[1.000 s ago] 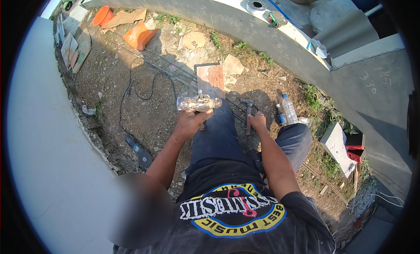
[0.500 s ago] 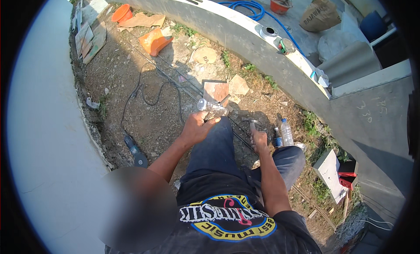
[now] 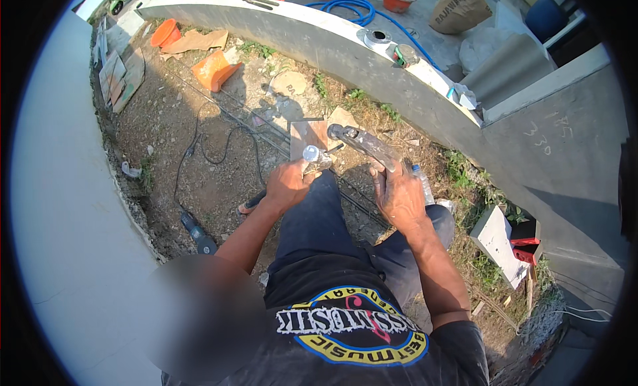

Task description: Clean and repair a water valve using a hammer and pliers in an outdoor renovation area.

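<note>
My left hand (image 3: 289, 183) is closed round a worn silvery metal piece (image 3: 316, 154) with a round face, above my left thigh; what is attached beneath it is unclear. In my right hand (image 3: 399, 196) is a hammer (image 3: 362, 143), lifted, its head up and to the right of that piece. A reddish board (image 3: 302, 133) lies on the ground just beyond. Behind my right hand, a clear plastic bottle (image 3: 421, 185) is partly hidden.
A low curved wall (image 3: 438, 103) borders the right, a white wall (image 3: 66, 186) the left. A power tool (image 3: 199, 234) with cord lies at lower left, orange plastic pieces (image 3: 214, 70) farther off. A white box (image 3: 492, 240) sits right. Blue hose (image 3: 359, 10) lies beyond the wall.
My right hand has raised the hammer from near the ground toward the piece in my left hand, which has turned so a round face points up.
</note>
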Demonstrator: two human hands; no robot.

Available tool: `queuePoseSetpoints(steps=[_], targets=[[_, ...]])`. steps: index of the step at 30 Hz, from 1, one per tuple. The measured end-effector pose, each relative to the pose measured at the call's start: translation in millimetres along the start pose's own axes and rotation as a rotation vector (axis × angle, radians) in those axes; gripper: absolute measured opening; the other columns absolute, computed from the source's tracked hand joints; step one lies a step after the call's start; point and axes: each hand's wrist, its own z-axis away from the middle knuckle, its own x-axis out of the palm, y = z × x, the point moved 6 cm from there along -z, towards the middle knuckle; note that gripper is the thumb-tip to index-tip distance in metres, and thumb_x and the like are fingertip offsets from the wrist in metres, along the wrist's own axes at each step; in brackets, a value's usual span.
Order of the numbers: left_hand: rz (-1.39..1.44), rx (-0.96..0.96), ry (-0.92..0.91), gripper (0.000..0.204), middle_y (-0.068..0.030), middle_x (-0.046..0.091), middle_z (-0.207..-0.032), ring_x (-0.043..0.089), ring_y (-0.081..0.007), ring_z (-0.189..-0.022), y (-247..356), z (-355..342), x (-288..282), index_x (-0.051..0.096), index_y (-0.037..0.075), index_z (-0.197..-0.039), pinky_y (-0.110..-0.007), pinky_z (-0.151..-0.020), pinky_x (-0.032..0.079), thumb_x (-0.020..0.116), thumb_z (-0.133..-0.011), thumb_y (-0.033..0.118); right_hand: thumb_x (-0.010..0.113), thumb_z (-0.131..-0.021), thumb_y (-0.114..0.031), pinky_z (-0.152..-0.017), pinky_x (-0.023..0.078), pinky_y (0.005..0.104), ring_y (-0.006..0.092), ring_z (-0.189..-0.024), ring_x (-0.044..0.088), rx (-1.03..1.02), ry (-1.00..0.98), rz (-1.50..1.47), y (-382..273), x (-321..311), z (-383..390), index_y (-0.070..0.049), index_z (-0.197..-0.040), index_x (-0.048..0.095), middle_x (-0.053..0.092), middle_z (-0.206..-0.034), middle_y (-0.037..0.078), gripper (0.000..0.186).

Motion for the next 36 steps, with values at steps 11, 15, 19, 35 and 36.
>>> queuePoseSetpoints(steps=[11,15,19,35,36], targets=[[0.098,0.055,0.025,0.042,-0.0269,0.071,-0.106,0.067,-0.0475,-0.100,-2.1,9.1,14.8,0.066,-0.001,-0.117,-0.053,-0.090,0.053,0.069,-0.092,0.034,0.065,-0.099,-0.023,-0.062,0.053,0.0549,0.0458,-0.072,0.068,0.171,-0.219,0.036,6.4,4.6,12.6,0.000,-0.110,0.054,0.067,-0.078,0.025,0.027],[0.048,0.090,-0.040,0.042,-0.0278,0.071,-0.105,0.067,-0.0478,-0.101,4.7,9.5,24.1,0.066,-0.001,-0.116,-0.053,-0.090,0.053,0.068,-0.092,0.034,0.062,-0.101,-0.023,-0.066,0.054,0.0539,0.0447,-0.064,0.065,0.251,-0.294,-0.133,37.6,30.5,27.3,0.001,-0.103,0.053,0.062,-0.073,0.022,0.026],[0.332,0.061,0.075,0.034,-0.0257,0.072,-0.108,0.067,-0.0448,-0.102,2.0,18.5,33.9,0.069,0.002,-0.116,-0.049,-0.091,0.052,0.068,-0.094,0.027,0.054,-0.108,-0.030,-0.042,0.045,0.0345,0.0140,-0.048,0.046,0.962,-0.158,-0.866,58.4,32.3,66.4,-0.005,-0.094,0.050,0.049,-0.066,0.002,0.028],[0.365,0.077,0.142,0.037,-0.0276,0.071,-0.103,0.067,-0.0476,-0.100,14.4,17.8,31.7,0.066,0.000,-0.114,-0.053,-0.084,0.053,0.068,-0.096,0.032,0.050,-0.108,-0.030,-0.038,0.041,0.0279,0.0102,-0.047,0.043,1.343,0.033,-1.532,35.9,80.0,87.4,-0.011,-0.094,0.048,0.042,-0.066,-0.001,0.023],[0.367,0.081,0.137,0.037,-0.0276,0.071,-0.103,0.067,-0.0476,-0.100,15.3,18.7,33.7,0.066,0.000,-0.114,-0.053,-0.084,0.053,0.068,-0.096,0.032,0.051,-0.108,-0.031,-0.038,0.040,0.0278,0.0100,-0.047,0.043,1.274,-0.223,-1.546,23.2,81.7,85.0,-0.011,-0.095,0.048,0.042,-0.066,-0.001,0.024]])
